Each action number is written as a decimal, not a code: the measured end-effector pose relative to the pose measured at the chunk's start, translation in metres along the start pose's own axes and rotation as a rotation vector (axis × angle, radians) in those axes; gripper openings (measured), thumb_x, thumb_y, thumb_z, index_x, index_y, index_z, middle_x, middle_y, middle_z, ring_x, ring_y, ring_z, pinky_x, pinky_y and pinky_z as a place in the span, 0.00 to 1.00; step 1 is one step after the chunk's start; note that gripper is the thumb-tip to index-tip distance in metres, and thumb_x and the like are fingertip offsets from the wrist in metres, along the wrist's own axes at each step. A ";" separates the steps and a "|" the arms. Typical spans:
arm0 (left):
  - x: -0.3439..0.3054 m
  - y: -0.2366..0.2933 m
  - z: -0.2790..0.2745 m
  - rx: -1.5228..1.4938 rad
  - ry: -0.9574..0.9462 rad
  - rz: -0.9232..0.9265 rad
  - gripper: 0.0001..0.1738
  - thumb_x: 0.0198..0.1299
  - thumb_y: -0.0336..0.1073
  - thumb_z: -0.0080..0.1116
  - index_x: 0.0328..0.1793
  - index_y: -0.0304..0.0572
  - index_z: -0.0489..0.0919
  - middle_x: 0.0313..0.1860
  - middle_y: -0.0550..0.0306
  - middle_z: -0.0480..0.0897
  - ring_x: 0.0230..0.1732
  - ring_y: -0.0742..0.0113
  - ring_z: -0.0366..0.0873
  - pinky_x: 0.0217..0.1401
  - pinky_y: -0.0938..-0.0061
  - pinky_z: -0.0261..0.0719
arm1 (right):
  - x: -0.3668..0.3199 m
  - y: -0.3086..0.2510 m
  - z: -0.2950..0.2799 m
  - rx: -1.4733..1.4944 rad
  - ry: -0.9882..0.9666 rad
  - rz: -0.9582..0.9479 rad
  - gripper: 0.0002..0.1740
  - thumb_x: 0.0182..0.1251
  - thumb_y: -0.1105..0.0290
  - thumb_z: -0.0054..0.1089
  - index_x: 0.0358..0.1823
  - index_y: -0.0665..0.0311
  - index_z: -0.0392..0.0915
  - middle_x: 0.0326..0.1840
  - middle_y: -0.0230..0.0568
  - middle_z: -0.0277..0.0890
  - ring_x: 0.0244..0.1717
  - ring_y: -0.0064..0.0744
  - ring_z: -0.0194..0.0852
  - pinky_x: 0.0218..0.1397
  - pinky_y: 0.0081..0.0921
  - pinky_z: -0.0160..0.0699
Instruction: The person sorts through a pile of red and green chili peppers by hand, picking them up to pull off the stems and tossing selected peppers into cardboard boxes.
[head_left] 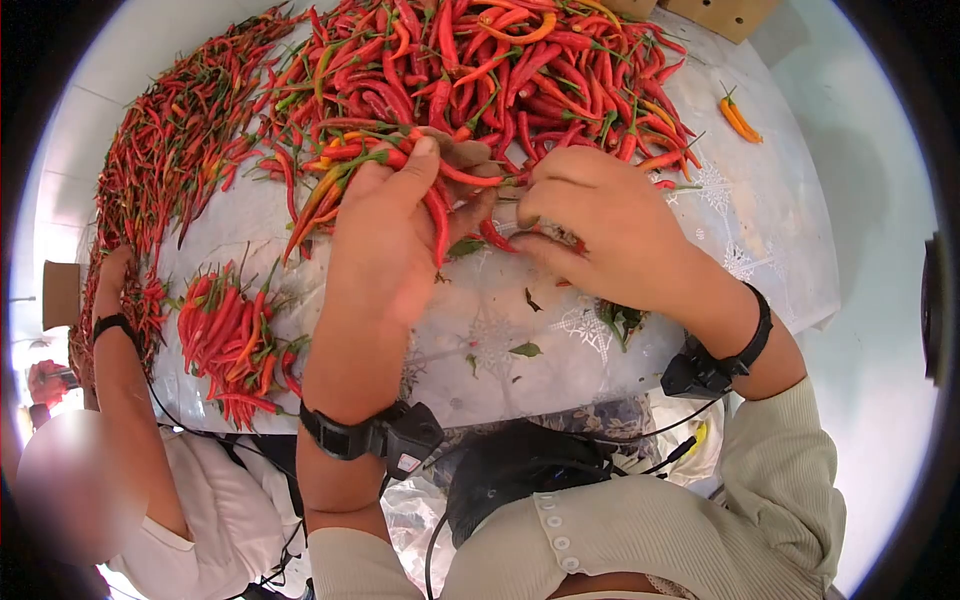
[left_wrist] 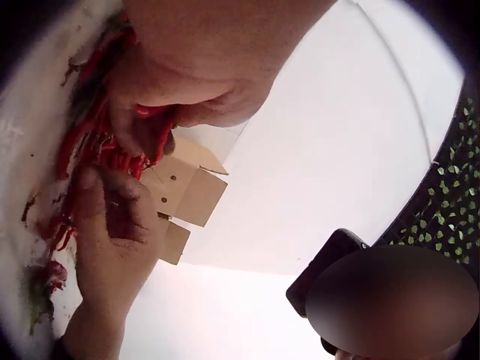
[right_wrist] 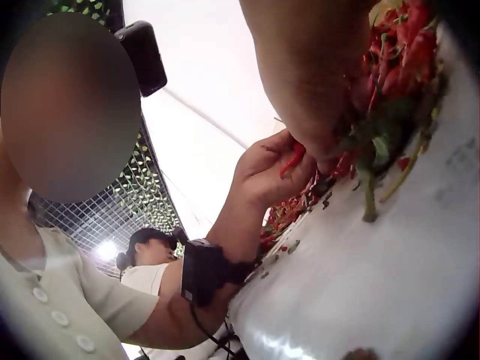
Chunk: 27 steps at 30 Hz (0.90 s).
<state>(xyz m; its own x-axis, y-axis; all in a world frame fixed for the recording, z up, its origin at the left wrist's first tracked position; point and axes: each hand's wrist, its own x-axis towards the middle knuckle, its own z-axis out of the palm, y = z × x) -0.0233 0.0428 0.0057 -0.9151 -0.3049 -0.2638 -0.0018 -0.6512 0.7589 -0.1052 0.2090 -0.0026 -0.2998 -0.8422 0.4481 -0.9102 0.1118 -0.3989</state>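
Note:
My left hand (head_left: 385,220) holds a bunch of red and orange chili peppers (head_left: 320,205), their green stems sticking out past the thumb. One red chili (head_left: 440,225) hangs down across its palm, and another reaches toward my right hand (head_left: 610,225). The right hand's fingers are curled, with thumb and fingertips close together at the end of a red chili (head_left: 493,236). Bits of red show inside the curled fingers. In the left wrist view, the right hand (left_wrist: 112,232) is right beside the chilies under the left hand (left_wrist: 195,67).
A large heap of red chilies (head_left: 500,70) covers the back of the table (head_left: 480,390), with a long pile (head_left: 180,140) at left. A smaller bunch (head_left: 225,335) lies near the front edge. Leaves (head_left: 525,349) are scattered about. Another person's arm (head_left: 130,380) reaches in at left. Cardboard boxes (head_left: 735,15) stand behind.

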 end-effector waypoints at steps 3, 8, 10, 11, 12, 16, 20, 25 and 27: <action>0.002 0.002 -0.007 -0.065 -0.024 0.034 0.07 0.66 0.34 0.48 0.45 0.38 0.71 0.33 0.56 0.78 0.35 0.65 0.76 0.38 0.67 0.77 | -0.002 0.002 0.010 -0.037 -0.094 -0.044 0.10 0.44 0.70 0.65 0.27 0.64 0.73 0.33 0.40 0.69 0.38 0.42 0.69 0.42 0.34 0.71; 0.003 0.005 -0.010 -0.124 -0.086 0.001 0.03 0.66 0.33 0.47 0.41 0.43 0.70 0.23 0.68 0.65 0.24 0.76 0.62 0.29 0.79 0.68 | -0.001 -0.001 0.005 0.032 -0.079 -0.002 0.09 0.46 0.70 0.64 0.28 0.64 0.75 0.31 0.41 0.69 0.38 0.43 0.69 0.43 0.35 0.70; 0.002 0.007 -0.011 -0.093 -0.110 0.005 0.03 0.65 0.33 0.49 0.39 0.44 0.70 0.22 0.70 0.63 0.22 0.79 0.59 0.26 0.81 0.63 | 0.002 -0.002 -0.001 0.064 0.021 0.035 0.09 0.47 0.70 0.64 0.29 0.64 0.75 0.31 0.41 0.70 0.37 0.43 0.69 0.42 0.36 0.69; 0.002 0.008 -0.011 -0.080 -0.123 0.005 0.03 0.65 0.33 0.50 0.38 0.45 0.70 0.21 0.70 0.62 0.21 0.81 0.57 0.24 0.82 0.60 | 0.003 0.000 -0.004 0.060 0.082 0.053 0.09 0.48 0.71 0.64 0.29 0.64 0.74 0.31 0.41 0.70 0.37 0.43 0.69 0.41 0.36 0.69; 0.002 0.007 -0.011 -0.059 -0.120 -0.007 0.04 0.63 0.34 0.52 0.37 0.45 0.72 0.21 0.71 0.62 0.20 0.80 0.58 0.24 0.82 0.61 | 0.003 0.002 -0.007 0.054 0.143 0.072 0.09 0.48 0.71 0.64 0.29 0.64 0.74 0.31 0.41 0.70 0.37 0.43 0.69 0.40 0.36 0.69; 0.000 0.002 -0.004 0.038 -0.127 -0.099 0.05 0.62 0.35 0.55 0.35 0.46 0.73 0.21 0.72 0.64 0.20 0.82 0.58 0.22 0.83 0.58 | 0.004 0.004 -0.014 0.164 0.271 0.071 0.09 0.49 0.71 0.64 0.31 0.64 0.74 0.33 0.40 0.73 0.37 0.43 0.71 0.39 0.35 0.68; -0.005 -0.004 0.010 0.106 -0.078 -0.142 0.06 0.63 0.36 0.54 0.38 0.43 0.74 0.24 0.70 0.69 0.21 0.82 0.58 0.21 0.84 0.56 | 0.005 0.005 -0.013 0.106 0.231 -0.053 0.10 0.49 0.71 0.65 0.33 0.64 0.75 0.32 0.40 0.73 0.36 0.42 0.72 0.40 0.35 0.69; 0.002 0.001 -0.008 0.096 -0.151 -0.161 0.08 0.60 0.38 0.56 0.37 0.43 0.79 0.26 0.68 0.75 0.23 0.79 0.68 0.26 0.80 0.66 | 0.001 0.011 -0.017 0.240 0.016 -0.005 0.12 0.48 0.73 0.64 0.35 0.65 0.77 0.33 0.40 0.73 0.38 0.43 0.72 0.42 0.34 0.71; 0.002 0.000 -0.009 0.063 -0.151 -0.144 0.09 0.61 0.39 0.54 0.37 0.42 0.78 0.29 0.66 0.77 0.27 0.77 0.71 0.29 0.79 0.69 | -0.004 0.018 -0.027 0.262 -0.088 0.076 0.13 0.47 0.73 0.64 0.36 0.65 0.77 0.33 0.41 0.73 0.39 0.43 0.72 0.42 0.34 0.71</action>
<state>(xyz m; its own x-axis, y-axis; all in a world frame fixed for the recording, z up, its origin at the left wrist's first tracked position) -0.0216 0.0358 0.0002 -0.9536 -0.1009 -0.2836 -0.1578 -0.6346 0.7565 -0.1285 0.2282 0.0100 -0.3281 -0.8803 0.3427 -0.7778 0.0459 -0.6268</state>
